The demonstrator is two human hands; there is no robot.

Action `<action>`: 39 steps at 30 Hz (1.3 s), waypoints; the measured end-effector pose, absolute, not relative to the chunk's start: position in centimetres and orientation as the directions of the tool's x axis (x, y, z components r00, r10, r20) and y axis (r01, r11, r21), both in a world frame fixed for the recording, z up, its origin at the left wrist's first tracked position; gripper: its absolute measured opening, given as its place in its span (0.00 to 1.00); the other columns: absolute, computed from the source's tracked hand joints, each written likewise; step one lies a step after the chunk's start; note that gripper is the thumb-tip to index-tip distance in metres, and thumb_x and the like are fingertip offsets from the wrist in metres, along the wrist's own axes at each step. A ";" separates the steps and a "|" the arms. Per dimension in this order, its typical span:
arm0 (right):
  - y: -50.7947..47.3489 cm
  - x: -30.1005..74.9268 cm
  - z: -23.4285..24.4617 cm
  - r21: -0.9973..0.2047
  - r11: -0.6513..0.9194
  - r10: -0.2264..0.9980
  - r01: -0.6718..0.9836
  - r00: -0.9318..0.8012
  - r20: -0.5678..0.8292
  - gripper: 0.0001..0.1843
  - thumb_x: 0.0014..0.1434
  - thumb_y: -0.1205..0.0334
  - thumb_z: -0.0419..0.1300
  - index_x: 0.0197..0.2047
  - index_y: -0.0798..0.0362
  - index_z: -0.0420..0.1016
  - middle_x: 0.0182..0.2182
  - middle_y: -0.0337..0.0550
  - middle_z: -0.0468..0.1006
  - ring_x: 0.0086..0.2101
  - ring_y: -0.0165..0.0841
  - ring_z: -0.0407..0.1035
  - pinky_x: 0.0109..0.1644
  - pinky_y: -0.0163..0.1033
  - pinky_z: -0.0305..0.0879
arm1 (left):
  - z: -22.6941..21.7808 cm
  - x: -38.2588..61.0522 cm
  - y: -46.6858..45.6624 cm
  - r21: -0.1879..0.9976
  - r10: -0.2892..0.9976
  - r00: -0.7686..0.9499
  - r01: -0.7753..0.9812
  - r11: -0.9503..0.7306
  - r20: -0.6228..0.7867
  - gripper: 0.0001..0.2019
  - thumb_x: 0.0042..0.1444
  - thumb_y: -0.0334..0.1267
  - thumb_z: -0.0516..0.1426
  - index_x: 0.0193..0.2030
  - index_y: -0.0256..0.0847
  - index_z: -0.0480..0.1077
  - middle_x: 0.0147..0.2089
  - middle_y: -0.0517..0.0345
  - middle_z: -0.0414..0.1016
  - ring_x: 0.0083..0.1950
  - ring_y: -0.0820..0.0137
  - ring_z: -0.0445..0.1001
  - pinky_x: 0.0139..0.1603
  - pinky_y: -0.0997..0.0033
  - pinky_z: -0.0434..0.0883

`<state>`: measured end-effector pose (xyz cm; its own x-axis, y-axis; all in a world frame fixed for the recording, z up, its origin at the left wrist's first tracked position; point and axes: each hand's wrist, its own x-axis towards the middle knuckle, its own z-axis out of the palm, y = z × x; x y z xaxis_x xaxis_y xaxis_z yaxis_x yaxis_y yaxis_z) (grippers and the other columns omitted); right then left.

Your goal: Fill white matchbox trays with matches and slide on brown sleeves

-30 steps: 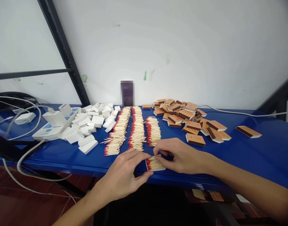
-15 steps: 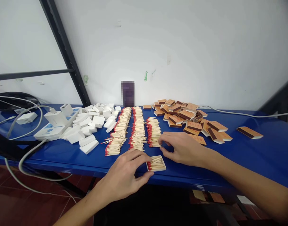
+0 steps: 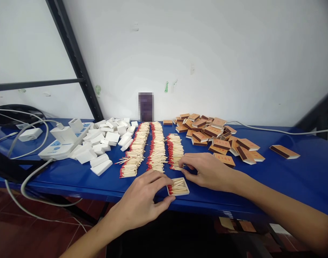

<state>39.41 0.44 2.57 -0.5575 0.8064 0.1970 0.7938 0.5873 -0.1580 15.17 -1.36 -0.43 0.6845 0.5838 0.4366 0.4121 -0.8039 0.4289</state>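
My left hand (image 3: 148, 195) grips a small white matchbox tray (image 3: 183, 194) at its left end, thumb on the near side and fingers at the far side. Red-headed matches (image 3: 179, 186) lie inside the tray, heads to the left. Just beyond it, my right hand (image 3: 207, 170) pinches the tail ends of matches at the near end of the short right-hand match row (image 3: 175, 148); how many it holds is hidden. Two longer match rows, the middle row (image 3: 156, 147) and the left row (image 3: 137, 150), run toward the wall.
White empty-looking trays (image 3: 105, 138) are heaped on the left, beside a power strip (image 3: 56, 148) with chargers and cables. Orange matchbox sleeves (image 3: 212, 130) are piled on the right, with one lone sleeve (image 3: 284, 151) farther out. A black shelf post (image 3: 75, 57) rises at left.
My right hand has shifted slightly toward me and to the left, and the matches at its fingertips have come a little nearer. My left hand and the tray stay put.
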 end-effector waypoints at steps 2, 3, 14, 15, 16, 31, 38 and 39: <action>0.4 39.4 2.6 -0.161 0.590 0.804 0.791 -0.559 0.203 0.03 0.60 0.67 0.55 0.35 0.51 0.69 0.30 0.37 0.73 0.28 0.30 0.63 0.31 0.36 0.48 | -0.4 15.2 -1.4 0.430 0.584 0.684 0.412 -0.804 0.436 0.08 0.62 0.36 0.60 0.48 0.43 0.71 0.47 0.56 0.76 0.49 0.66 0.73 0.52 0.66 0.70; 0.3 39.4 2.6 -0.165 0.590 0.804 0.790 -0.559 0.203 0.03 0.60 0.67 0.55 0.35 0.51 0.69 0.30 0.37 0.73 0.28 0.30 0.63 0.31 0.36 0.48 | -0.4 15.2 -1.4 0.430 0.585 0.684 0.413 -0.803 0.436 0.08 0.62 0.36 0.60 0.48 0.43 0.71 0.47 0.56 0.76 0.49 0.66 0.73 0.52 0.66 0.70; 0.3 39.2 2.4 -0.197 0.597 0.800 0.777 -0.563 0.206 0.05 0.60 0.67 0.55 0.38 0.51 0.72 0.29 0.37 0.74 0.28 0.30 0.63 0.31 0.36 0.49 | -0.4 15.1 -1.3 0.431 0.587 0.689 0.416 -0.801 0.426 0.08 0.62 0.36 0.60 0.48 0.43 0.71 0.47 0.56 0.76 0.49 0.66 0.73 0.52 0.66 0.70; 0.3 39.2 2.4 -0.199 0.597 0.801 0.777 -0.562 0.206 0.05 0.60 0.67 0.55 0.38 0.51 0.72 0.29 0.37 0.73 0.27 0.30 0.63 0.31 0.36 0.49 | -0.4 15.1 -1.3 0.432 0.589 0.688 0.418 -0.799 0.425 0.08 0.62 0.36 0.59 0.48 0.43 0.71 0.47 0.56 0.76 0.49 0.66 0.73 0.52 0.66 0.70; 0.3 39.1 2.4 -0.202 0.596 0.801 0.777 -0.562 0.204 0.05 0.60 0.67 0.55 0.38 0.52 0.72 0.29 0.37 0.73 0.27 0.30 0.63 0.31 0.36 0.49 | -0.4 15.2 -1.3 0.432 0.590 0.687 0.419 -0.799 0.425 0.08 0.62 0.36 0.59 0.48 0.43 0.71 0.47 0.56 0.76 0.49 0.66 0.73 0.52 0.66 0.70; 0.3 39.1 2.4 -0.227 0.578 0.816 0.784 -0.549 0.180 0.05 0.60 0.67 0.54 0.36 0.52 0.71 0.28 0.38 0.72 0.27 0.30 0.62 0.31 0.35 0.49 | -0.3 15.2 -1.3 0.434 0.588 0.688 0.415 -0.800 0.426 0.08 0.62 0.36 0.59 0.48 0.42 0.71 0.47 0.55 0.76 0.49 0.65 0.73 0.52 0.65 0.71; 0.2 38.9 2.5 -0.231 0.563 0.826 0.794 -0.536 0.173 0.09 0.59 0.67 0.55 0.42 0.52 0.73 0.28 0.38 0.73 0.27 0.30 0.63 0.32 0.35 0.51 | -0.3 15.2 -1.4 0.438 0.588 0.689 0.412 -0.799 0.424 0.08 0.62 0.36 0.59 0.48 0.42 0.71 0.47 0.56 0.76 0.49 0.66 0.73 0.52 0.66 0.70; 0.2 38.9 2.5 -0.228 0.563 0.826 0.795 -0.534 0.177 0.10 0.59 0.66 0.55 0.44 0.52 0.73 0.29 0.38 0.73 0.27 0.31 0.64 0.32 0.35 0.52 | -0.3 15.2 -1.5 0.437 0.588 0.689 0.413 -0.799 0.424 0.08 0.62 0.36 0.59 0.48 0.42 0.71 0.47 0.56 0.76 0.49 0.66 0.73 0.52 0.66 0.70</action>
